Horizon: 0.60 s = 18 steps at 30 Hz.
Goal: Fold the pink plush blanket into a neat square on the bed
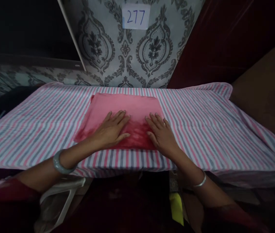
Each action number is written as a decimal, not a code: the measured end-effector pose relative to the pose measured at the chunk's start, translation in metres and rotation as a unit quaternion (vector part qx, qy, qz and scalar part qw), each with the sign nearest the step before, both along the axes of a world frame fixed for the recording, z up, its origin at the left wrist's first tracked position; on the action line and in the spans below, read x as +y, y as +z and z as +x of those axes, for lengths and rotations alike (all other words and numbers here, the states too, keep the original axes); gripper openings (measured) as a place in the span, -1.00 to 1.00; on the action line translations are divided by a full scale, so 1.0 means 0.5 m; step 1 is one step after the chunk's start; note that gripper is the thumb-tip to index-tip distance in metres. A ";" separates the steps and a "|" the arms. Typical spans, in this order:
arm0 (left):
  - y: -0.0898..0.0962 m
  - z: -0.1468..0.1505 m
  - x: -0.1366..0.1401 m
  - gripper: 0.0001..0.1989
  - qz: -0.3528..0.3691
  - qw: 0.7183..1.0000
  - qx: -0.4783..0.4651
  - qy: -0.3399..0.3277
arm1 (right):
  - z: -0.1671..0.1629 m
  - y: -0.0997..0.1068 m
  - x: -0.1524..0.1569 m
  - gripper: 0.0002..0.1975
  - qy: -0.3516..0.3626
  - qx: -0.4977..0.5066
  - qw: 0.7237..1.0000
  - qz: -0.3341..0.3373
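Pressing down, your left hand and right hand lie flat on the pink cloth, fingers spread wide and holding nothing. That folded cloth sits in the middle of the striped sheet. Farther back, a paper sign hangs on the patterned wall.

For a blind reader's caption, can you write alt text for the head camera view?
Two bare hands, the left hand and the right hand, lie flat, fingers spread, on a folded pink cloth on a table covered by a pink, grey and white striped sheet. A paper label reading 277 hangs on the patterned wall behind.
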<state>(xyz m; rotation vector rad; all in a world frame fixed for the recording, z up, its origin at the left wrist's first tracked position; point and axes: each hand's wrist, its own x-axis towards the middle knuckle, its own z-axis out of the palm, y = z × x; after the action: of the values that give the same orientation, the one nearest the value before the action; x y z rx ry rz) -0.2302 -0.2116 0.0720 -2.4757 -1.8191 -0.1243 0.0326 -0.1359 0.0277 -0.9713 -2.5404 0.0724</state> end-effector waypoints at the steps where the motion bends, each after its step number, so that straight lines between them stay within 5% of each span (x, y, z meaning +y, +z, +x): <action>1: -0.018 -0.003 -0.013 -0.25 0.004 1.000 0.002 0.023 | -0.007 -0.012 0.002 -0.41 -0.002 -0.010 1.000 0.000; 7: -0.096 -0.001 -0.019 -0.26 0.046 0.996 -0.018 0.071 | -0.013 -0.072 0.009 -0.37 0.001 -0.029 1.000 0.000; 14: -0.085 -0.013 -0.030 -0.26 0.045 0.996 -0.024 0.067 | -0.005 -0.076 0.019 -0.40 0.002 -0.012 1.000 -0.013; 18: -0.080 -0.066 -0.085 -0.27 0.069 0.992 -0.007 0.109 | 0.018 -0.081 0.028 -0.41 0.020 -0.007 0.999 -0.028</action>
<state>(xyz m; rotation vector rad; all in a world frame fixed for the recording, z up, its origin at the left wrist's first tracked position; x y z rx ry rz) -0.2630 -0.2543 0.0322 -2.1742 -1.9986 -0.2474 0.0413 -0.1220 -0.0130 -0.9449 -2.5838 0.1502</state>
